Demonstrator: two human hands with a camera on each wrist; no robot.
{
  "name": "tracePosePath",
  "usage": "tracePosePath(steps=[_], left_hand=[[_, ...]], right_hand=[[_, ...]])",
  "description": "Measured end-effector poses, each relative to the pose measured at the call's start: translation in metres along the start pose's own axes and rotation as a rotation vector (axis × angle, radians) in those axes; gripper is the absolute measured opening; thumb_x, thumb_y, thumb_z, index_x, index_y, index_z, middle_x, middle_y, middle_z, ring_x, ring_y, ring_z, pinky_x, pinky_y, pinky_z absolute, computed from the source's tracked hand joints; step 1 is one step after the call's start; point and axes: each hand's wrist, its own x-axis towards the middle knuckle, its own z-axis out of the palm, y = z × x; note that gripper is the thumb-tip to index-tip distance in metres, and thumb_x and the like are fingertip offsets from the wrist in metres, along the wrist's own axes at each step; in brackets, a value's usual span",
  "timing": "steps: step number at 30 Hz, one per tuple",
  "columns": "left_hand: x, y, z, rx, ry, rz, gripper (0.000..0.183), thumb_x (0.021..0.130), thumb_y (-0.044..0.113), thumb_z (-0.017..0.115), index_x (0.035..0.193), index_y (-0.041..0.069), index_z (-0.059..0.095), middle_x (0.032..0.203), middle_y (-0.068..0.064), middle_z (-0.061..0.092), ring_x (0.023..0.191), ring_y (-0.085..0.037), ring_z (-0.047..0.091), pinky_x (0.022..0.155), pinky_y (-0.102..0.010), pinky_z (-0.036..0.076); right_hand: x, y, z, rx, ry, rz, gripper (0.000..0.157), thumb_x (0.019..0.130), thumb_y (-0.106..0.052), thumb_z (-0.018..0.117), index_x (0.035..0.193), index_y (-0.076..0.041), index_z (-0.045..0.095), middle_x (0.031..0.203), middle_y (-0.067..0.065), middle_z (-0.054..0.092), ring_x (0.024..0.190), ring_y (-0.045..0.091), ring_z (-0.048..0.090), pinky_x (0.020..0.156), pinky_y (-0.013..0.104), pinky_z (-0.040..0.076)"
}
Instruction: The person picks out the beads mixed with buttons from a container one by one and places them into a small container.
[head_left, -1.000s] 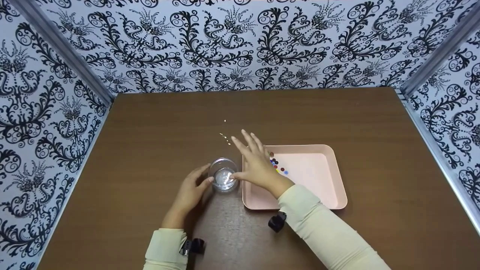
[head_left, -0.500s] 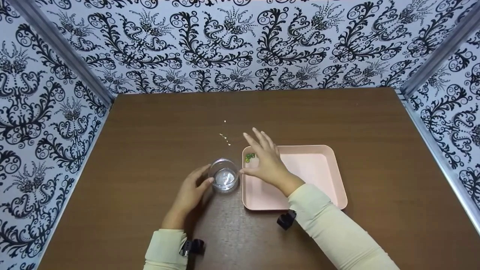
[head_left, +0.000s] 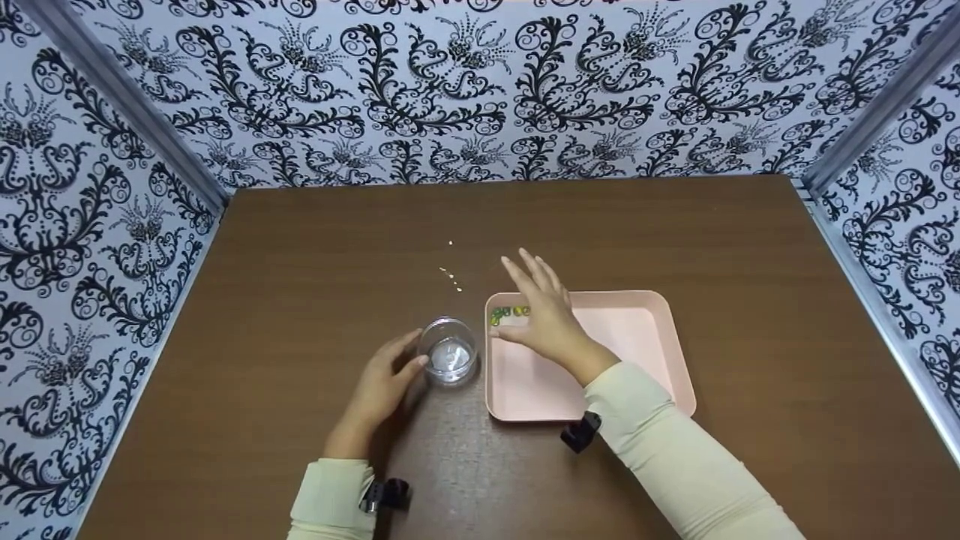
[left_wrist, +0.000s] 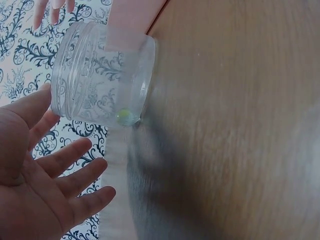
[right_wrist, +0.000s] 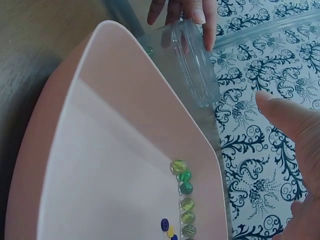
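Note:
A clear, open-topped jar stands upright left of the pink tray. The left hand holds it at the rim with thumb and index finger; the other fingers spread free in the left wrist view. One yellow-green glass marble lies at the jar's bottom. Over the tray's left part hovers the right hand, fingers extended, thumb apart, nothing visible between them. Green and yellow marbles line the tray's far left corner. The right wrist view shows small blue and yellow button-like discs beside them; the hand covers these in the head view.
Several pale specks lie on the brown table beyond the jar. Patterned walls enclose its back and sides. Black wrist straps with cameras sit on both sleeves.
The right hand has moved from over the jar rightward and slightly away, above the tray. Marbles in the corner have come into sight and the discs are covered. The left hand stays at the jar.

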Motion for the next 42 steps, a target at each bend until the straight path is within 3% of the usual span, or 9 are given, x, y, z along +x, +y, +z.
tracePosePath(steps=[10,19,32,42], left_hand=[[0.000,0.001,0.000,-0.013,-0.002,-0.016,0.041,0.092,0.012,0.064,0.130,-0.001,0.058,0.133,-0.023,0.055,0.128,-0.040,0.045,0.110,-0.054,0.031],[0.000,0.000,0.000,-0.007,-0.009,-0.027,0.042,0.093,0.013,0.064,0.132,0.001,0.057,0.134,-0.023,0.054,0.130,-0.040,0.044,0.111,-0.054,0.031],[-0.001,-0.001,-0.001,-0.005,-0.005,-0.029,0.041,0.093,0.013,0.063,0.132,0.001,0.057,0.134,-0.022,0.054,0.130,-0.039,0.044,0.111,-0.053,0.030],[0.000,-0.002,0.000,-0.010,-0.008,-0.022,0.041,0.093,0.015,0.063,0.132,0.000,0.057,0.134,-0.021,0.055,0.130,-0.038,0.045,0.111,-0.052,0.031]], right_hand=[[0.004,0.005,-0.005,0.059,0.007,0.033,0.102,0.069,-0.028,0.087,0.152,-0.019,0.030,0.161,0.005,0.016,0.147,0.033,0.008,0.113,0.064,0.012],[0.006,0.014,-0.009,0.152,0.016,0.026,0.098,0.073,-0.022,0.085,0.153,-0.017,0.028,0.161,0.004,0.015,0.146,0.035,0.007,0.111,0.063,0.023],[0.008,0.026,-0.014,0.253,0.040,0.010,0.092,0.076,-0.021,0.084,0.151,-0.014,0.032,0.160,0.004,0.020,0.145,0.035,0.010,0.112,0.063,0.018],[0.007,0.035,-0.019,0.353,0.002,0.099,0.082,0.081,-0.023,0.080,0.150,-0.018,0.036,0.157,0.006,0.029,0.144,0.029,0.026,0.114,0.050,0.027]])
